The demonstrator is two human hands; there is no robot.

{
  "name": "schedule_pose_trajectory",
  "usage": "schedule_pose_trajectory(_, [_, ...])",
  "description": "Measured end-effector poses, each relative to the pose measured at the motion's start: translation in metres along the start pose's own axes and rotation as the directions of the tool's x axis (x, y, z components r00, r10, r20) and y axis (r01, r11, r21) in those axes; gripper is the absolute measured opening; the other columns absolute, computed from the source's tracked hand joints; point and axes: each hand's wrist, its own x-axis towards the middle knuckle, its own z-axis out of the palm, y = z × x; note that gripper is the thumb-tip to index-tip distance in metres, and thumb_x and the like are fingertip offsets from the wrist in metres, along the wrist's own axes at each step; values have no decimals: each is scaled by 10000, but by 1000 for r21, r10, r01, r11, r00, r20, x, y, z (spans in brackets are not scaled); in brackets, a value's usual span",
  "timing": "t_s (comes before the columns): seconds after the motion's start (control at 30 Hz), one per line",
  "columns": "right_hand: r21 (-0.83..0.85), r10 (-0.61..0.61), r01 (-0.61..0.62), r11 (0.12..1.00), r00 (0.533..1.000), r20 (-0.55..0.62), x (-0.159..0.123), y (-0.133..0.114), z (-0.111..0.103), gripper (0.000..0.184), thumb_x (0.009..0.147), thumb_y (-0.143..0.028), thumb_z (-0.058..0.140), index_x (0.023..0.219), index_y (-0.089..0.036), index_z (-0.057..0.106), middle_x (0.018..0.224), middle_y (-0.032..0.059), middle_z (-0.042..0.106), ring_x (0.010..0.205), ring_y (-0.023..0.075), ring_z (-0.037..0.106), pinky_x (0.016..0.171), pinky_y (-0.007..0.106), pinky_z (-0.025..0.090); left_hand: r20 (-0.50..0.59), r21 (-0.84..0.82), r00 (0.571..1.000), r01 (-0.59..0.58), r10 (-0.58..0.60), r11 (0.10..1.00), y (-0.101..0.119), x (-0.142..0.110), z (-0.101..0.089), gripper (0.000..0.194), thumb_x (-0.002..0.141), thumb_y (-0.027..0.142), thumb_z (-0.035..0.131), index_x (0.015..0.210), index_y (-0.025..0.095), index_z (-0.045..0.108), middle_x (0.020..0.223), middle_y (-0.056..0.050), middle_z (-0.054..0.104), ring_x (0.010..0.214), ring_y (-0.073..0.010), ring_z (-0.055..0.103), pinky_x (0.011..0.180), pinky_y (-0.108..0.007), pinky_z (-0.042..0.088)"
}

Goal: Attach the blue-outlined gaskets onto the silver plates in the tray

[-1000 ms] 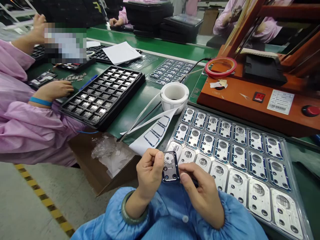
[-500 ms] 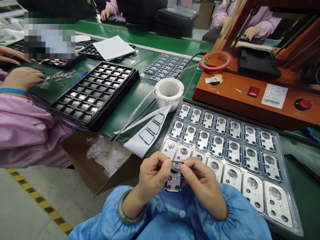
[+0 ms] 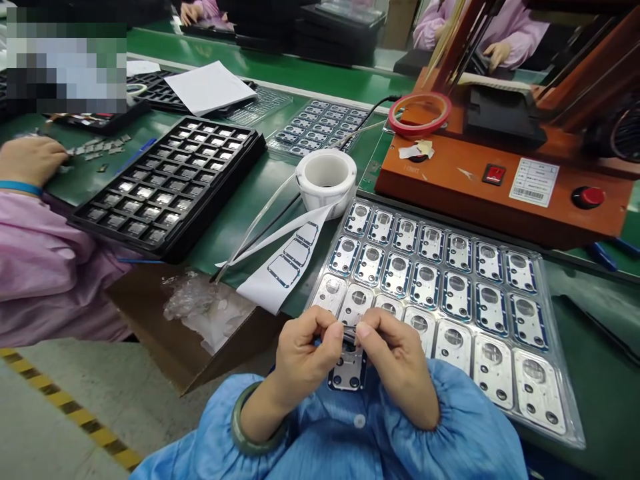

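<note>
Between my two hands is a small silvery metal plate with round holes and a dark blue frame-shaped strip along its border. My left hand is closed on the plate's upper left, thumb and finger pinched. My right hand pinches at the upper right, its fingertips almost meeting the left ones. The plate's top is partly hidden by my fingers. Just beyond my hands lies a clear plastic tray of similar plates. Those in the far rows carry blue borders; the nearest row is plain silver.
A label roll trails a white strip with dark frame-shaped stickers. An orange machine with red tape stands at the right. A black tray of small parts lies left, beside a co-worker's hand. Below is a cardboard box.
My fingertips have drawn slightly closer together at the plate's upper edge. The view has shifted a little, so the surroundings sit further left. One co-worker's hand at the left has left the view.
</note>
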Motion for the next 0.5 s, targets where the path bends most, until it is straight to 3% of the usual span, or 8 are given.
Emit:
schedule_pose_trajectory(0.23, [26,-1,-1,1000,997,78,-1,0,-2,326,907,-363,518,644,-169,528,587,-19,494,556,98,446,526,223,360,33,59,998,-47,45,997,6,-4,-2,205,844,149,546,645,170,502,472,72,451,390,-40,407,401,-126,351])
schedule_pose_trajectory(0.5, [129,-26,8,992,990,138,-3,4,-6,310,920,-419,478,784,-173,608,638,-1,551,564,112,487,517,223,382,28,-78,991,132,-130,988,8,-4,1,227,878,189,527,654,173,490,483,73,442,398,-36,374,385,-117,327])
